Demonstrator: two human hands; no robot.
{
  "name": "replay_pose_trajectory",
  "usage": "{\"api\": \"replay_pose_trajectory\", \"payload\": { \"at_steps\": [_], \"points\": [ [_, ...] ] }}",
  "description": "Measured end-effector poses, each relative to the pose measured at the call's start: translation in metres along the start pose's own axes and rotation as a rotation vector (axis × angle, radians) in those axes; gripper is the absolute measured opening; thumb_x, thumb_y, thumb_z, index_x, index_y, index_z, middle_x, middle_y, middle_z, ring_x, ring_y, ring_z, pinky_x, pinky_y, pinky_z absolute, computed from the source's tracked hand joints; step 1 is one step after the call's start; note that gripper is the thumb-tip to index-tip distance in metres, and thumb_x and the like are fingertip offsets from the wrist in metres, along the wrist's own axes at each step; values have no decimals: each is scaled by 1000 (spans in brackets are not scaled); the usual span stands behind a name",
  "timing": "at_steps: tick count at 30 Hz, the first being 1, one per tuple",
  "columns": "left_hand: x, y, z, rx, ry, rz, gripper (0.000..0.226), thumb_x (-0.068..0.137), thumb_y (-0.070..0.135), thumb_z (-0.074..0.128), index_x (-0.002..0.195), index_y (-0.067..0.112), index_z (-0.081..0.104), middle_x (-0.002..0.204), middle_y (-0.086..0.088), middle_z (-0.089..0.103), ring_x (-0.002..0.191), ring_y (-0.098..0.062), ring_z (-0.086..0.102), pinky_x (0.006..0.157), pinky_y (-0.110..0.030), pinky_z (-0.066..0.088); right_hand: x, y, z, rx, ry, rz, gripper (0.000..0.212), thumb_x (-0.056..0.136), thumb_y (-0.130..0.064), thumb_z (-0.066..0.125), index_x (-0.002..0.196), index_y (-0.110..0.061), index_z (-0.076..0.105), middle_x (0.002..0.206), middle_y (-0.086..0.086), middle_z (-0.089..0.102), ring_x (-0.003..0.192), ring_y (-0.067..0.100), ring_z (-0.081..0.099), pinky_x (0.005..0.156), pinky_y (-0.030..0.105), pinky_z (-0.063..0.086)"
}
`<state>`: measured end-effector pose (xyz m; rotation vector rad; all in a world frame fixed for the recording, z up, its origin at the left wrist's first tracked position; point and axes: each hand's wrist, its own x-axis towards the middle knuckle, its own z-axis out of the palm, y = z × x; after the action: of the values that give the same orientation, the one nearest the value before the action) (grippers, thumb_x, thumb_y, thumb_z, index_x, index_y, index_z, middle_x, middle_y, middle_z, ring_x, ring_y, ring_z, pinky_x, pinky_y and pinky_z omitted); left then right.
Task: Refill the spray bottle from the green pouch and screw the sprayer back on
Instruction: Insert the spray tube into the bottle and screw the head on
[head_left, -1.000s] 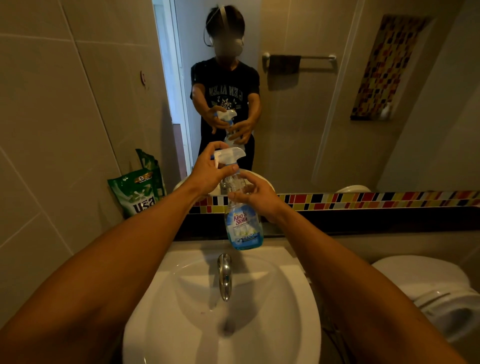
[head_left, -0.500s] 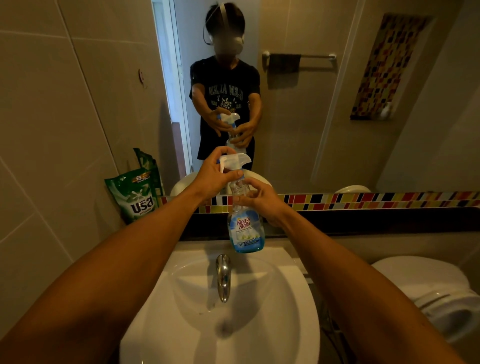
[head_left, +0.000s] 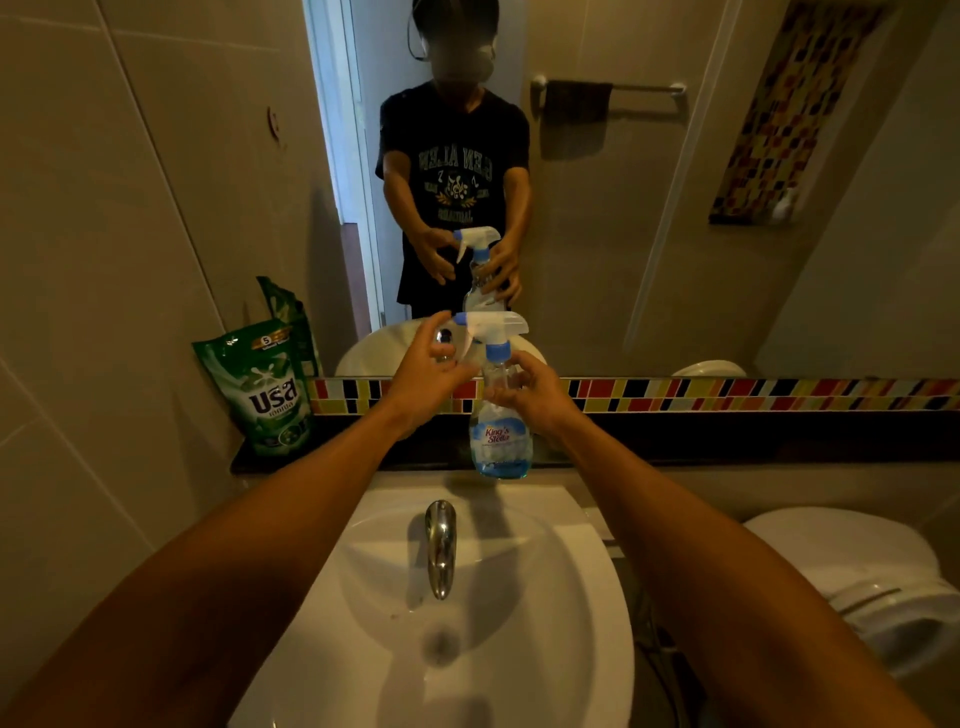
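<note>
The clear spray bottle (head_left: 501, 441), with a blue label and a little blue liquid at its bottom, is upright over the back of the sink. Its white and blue sprayer head (head_left: 493, 327) sits on the neck. My right hand (head_left: 535, 397) grips the bottle around its upper body. To the left of the trigger, my left hand (head_left: 428, 371) has its fingers spread; the mirror shows it holding nothing. The green pouch (head_left: 260, 389) leans upright against the wall on the dark ledge (head_left: 727, 441), left of both hands.
Below my arms lies the white sink (head_left: 519, 649) with a chrome tap (head_left: 440, 545). A white toilet (head_left: 857, 571) stands at the right. The mirror (head_left: 649, 234) above the ledge reflects a person, and tiled wall closes in the left side.
My left hand has let go of the sprayer head and opened its fingers beside the trigger. My right hand keeps its grip on the bottle, which sits slightly lower.
</note>
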<state>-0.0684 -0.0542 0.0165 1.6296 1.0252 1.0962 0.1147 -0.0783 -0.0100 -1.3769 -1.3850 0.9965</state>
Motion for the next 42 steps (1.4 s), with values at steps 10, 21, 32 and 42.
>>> {"api": "replay_pose_trajectory", "payload": {
  "at_steps": [10, 21, 32, 42],
  "points": [
    [14, -89, 45, 9, -74, -318, 60, 96, 7, 62, 151, 11, 40, 153, -11, 47, 142, -30, 43, 112, -43, 42, 45, 37, -20, 8, -38, 14, 46, 93, -8, 73, 124, -38, 55, 119, -6, 68, 119, 22, 65, 97, 44, 57],
    [48, -131, 95, -65, -43, -448, 56, 93, 1, 59, 144, 21, 50, 133, -6, 62, 124, -25, 60, 103, -45, 53, 89, 72, -41, -45, -98, 8, 53, 94, -7, 72, 139, -26, 51, 129, -3, 66, 112, 11, 65, 90, 33, 56],
    [59, -130, 114, -94, 10, -445, 53, 94, -3, 57, 143, 17, 51, 135, -9, 62, 125, -27, 59, 106, -48, 50, 100, 83, -48, -26, -43, 25, 55, 96, -4, 69, 142, -27, 49, 133, -5, 61, 121, 12, 58, 90, 28, 52],
    [57, -128, 114, -79, -11, -445, 56, 93, 1, 61, 144, 19, 50, 133, -7, 63, 123, -25, 61, 105, -48, 50, 91, 90, -40, 2, 13, 102, 46, 98, -4, 66, 140, -14, 51, 139, 5, 61, 131, 28, 59, 96, 39, 57]
  ]
}}
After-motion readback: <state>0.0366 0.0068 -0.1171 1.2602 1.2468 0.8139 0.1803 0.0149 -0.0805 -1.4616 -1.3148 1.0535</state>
